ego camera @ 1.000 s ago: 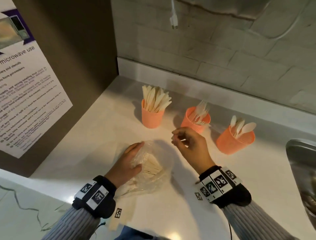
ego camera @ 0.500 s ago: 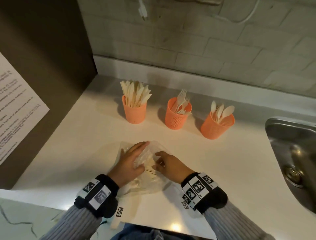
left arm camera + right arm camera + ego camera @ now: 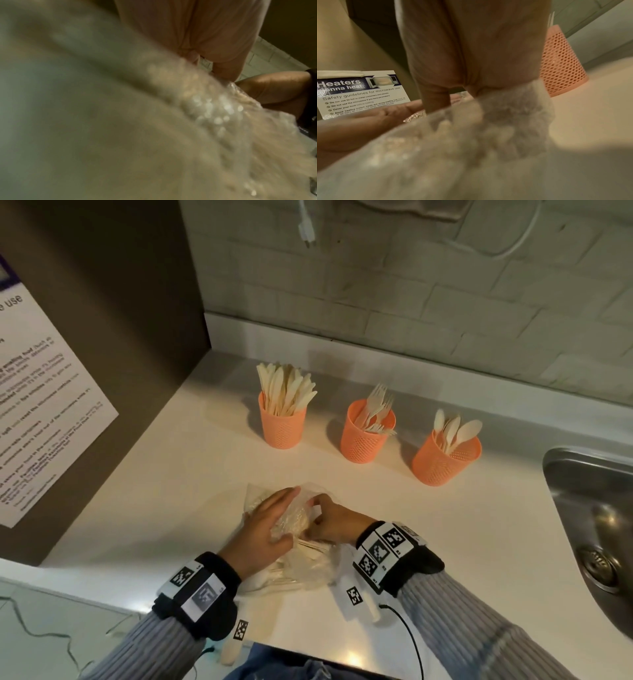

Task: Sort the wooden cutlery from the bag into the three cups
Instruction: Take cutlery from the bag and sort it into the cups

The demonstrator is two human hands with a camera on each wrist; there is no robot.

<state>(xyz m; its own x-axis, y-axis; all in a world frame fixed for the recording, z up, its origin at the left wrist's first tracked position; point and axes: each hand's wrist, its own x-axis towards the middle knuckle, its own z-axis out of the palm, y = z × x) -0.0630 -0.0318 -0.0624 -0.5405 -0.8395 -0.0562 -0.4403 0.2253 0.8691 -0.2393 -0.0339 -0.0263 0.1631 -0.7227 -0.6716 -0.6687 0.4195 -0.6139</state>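
A clear plastic bag (image 3: 301,566) of wooden cutlery lies on the white counter (image 3: 178,491) near its front edge. My left hand (image 3: 267,525) lies over the bag, fingers stretched across the crumpled plastic and thumb tucked under a fold of it. My right hand (image 3: 334,522) has its curled fingers at the bag's mouth; what they pinch is hidden. Behind stand three orange mesh cups: the left cup (image 3: 282,428) holds knives, the middle cup (image 3: 364,440) forks, the right cup (image 3: 442,463) spoons. The right wrist view shows the bag (image 3: 488,135) bunched around my fingers (image 3: 471,47).
A steel sink (image 3: 596,525) is set into the counter at the right. A dark cabinet side with a microwave safety poster (image 3: 44,412) walls off the left. A white plug (image 3: 306,231) hangs on the tiled back wall. A black cable (image 3: 411,638) trails from my right wrist.
My right hand has come back from the middle cup down to the bag and now works at its mouth. My left hand has stayed on the bag.
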